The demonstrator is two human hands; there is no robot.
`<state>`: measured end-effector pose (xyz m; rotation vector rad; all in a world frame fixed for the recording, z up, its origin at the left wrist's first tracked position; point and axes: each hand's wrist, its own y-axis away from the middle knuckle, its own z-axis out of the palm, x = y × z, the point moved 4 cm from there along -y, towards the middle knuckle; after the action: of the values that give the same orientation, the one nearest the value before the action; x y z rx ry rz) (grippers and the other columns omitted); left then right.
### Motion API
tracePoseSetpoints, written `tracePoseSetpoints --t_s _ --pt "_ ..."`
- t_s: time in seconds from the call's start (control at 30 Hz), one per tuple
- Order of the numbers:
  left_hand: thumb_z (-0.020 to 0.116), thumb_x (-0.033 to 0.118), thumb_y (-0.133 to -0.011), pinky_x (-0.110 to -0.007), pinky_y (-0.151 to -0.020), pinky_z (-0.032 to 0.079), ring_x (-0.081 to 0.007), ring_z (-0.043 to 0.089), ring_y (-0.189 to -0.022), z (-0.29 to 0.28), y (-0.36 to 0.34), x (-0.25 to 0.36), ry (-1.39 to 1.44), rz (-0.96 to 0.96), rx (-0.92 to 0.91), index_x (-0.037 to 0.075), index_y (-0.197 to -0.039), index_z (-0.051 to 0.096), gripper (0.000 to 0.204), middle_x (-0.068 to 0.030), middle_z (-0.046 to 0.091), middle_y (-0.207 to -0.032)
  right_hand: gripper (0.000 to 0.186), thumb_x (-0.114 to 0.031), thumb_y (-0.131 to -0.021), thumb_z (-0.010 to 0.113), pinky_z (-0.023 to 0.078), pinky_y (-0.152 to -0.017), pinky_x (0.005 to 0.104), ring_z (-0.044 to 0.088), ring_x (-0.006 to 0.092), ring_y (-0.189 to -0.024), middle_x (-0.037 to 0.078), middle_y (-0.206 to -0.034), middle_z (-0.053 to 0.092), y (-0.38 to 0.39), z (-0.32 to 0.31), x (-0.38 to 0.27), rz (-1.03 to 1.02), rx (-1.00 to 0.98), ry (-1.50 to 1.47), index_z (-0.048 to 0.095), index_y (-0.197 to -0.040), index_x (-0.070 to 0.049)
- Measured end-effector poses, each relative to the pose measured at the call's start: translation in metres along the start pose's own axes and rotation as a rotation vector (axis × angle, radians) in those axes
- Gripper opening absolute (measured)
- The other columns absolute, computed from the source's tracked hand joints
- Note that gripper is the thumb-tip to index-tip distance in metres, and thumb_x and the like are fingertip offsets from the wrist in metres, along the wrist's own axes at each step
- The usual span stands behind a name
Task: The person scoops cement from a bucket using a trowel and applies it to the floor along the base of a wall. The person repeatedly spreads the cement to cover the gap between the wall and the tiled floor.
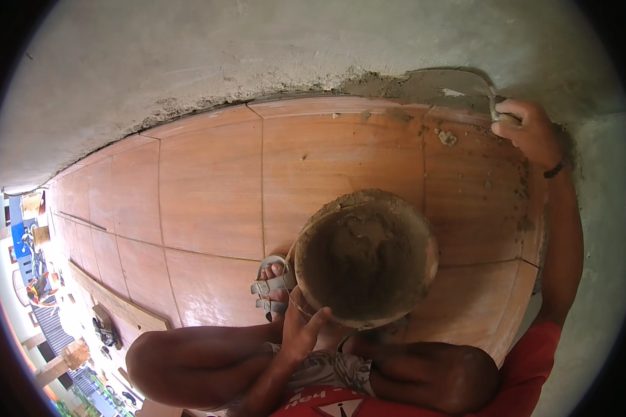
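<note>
Right hand (528, 129), upper right of frame: fingers curled tight round the handle of a grey metal trowel (460, 83). Its blade lies along the foot of the grey-green plastered wall (278, 42), against a band of wet grey mortar just above the tile edge. Dark band (554, 170) on that wrist.

Left hand (303, 335), lower centre: pinching the near-left rim of a round, mortar-caked bucket (431, 258), thumb over the rim, other fingers partly hidden. Bucket sits centre to lower centre, mouth facing up, wet grey-brown mortar (365, 260) inside, dark in the shade. Can't tell whether its base rests on the floor.

Floor is orange-brown rectangular tiles (209, 187) with a wood-like grain, dark joints between. Pale mortar lump (446, 137) on a tile near the wall, upper right; smaller crumbs and smears scattered right of that.

Foot in a light strapped sandal (274, 285) just left of the bucket. Bent knees span the bottom of the frame, red shirt (528, 368) lower right. Long wooden board (118, 297) on the floor, lower left.
</note>
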<state>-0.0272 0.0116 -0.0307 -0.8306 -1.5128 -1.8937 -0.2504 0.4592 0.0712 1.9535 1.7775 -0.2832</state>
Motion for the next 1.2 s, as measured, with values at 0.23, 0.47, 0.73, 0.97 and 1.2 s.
tracePoseSetpoints --t_s 0.23,0.47,0.73,0.97,1.2 --pt "0.066 0.012 -0.091 -0.034 -0.101 0.044 -0.0203 0.055 -0.117 -0.009 0.007 0.002 -0.129 0.029 0.046 -0.005 -0.137 0.042 0.054 -0.0155 0.057 -0.127 0.033 -0.016 -0.078 0.07 0.051 -0.077 0.0352 0.068 0.0237 -0.084 0.018 -0.093 0.071 0.062 -0.01 -0.023 -0.188 0.193 -0.002 0.068 -0.105 0.002" --pt "0.053 -0.004 -0.087 -0.03 -0.079 0.053 -0.0172 0.065 -0.091 -0.029 0.016 0.039 -0.127 0.01 0.269 -0.007 -0.124 0.054 0.037 -0.0128 0.066 -0.102 0.031 -0.011 -0.077 0.067 0.051 -0.074 0.0446 0.064 0.0346 -0.08 0.014 -0.092 0.059 0.107 0.07 -0.097 -0.389 -0.25 0.255 0.067 -0.106 -0.004" --pt "0.055 -0.003 -0.084 -0.032 -0.085 0.05 -0.0208 0.062 -0.1 -0.045 0.03 0.07 -0.316 0.243 0.334 -0.007 -0.123 0.054 0.039 -0.0159 0.061 -0.111 0.015 -0.012 -0.082 0.06 0.047 -0.077 0.0463 0.063 0.034 -0.076 0.015 -0.1 0.053 0.124 0.114 -0.141 -0.545 -0.332 0.598 0.066 -0.094 -0.008" --pt "0.057 0.0 -0.08 -0.044 -0.089 0.048 -0.0414 0.059 -0.104 -0.045 0.007 0.093 -0.698 0.395 0.273 -0.007 -0.122 0.055 0.043 -0.0252 0.058 -0.115 0.017 -0.016 -0.084 0.058 0.042 -0.076 0.0366 0.059 0.024 -0.079 0.008 -0.086 0.061 0.126 0.156 -0.181 -0.767 -0.247 0.91 0.069 -0.092 -0.006" --pt "0.058 0.004 -0.083 -0.045 -0.084 0.05 -0.0427 0.061 -0.095 -0.027 -0.013 0.118 -0.912 0.506 0.245 -0.003 -0.12 0.058 0.037 -0.0222 0.059 -0.12 0.02 -0.017 -0.083 0.058 0.043 -0.074 0.0346 0.06 0.0213 -0.08 0.007 -0.079 0.065 0.137 0.187 -0.179 -0.956 -0.393 0.871 0.069 -0.093 -0.004"
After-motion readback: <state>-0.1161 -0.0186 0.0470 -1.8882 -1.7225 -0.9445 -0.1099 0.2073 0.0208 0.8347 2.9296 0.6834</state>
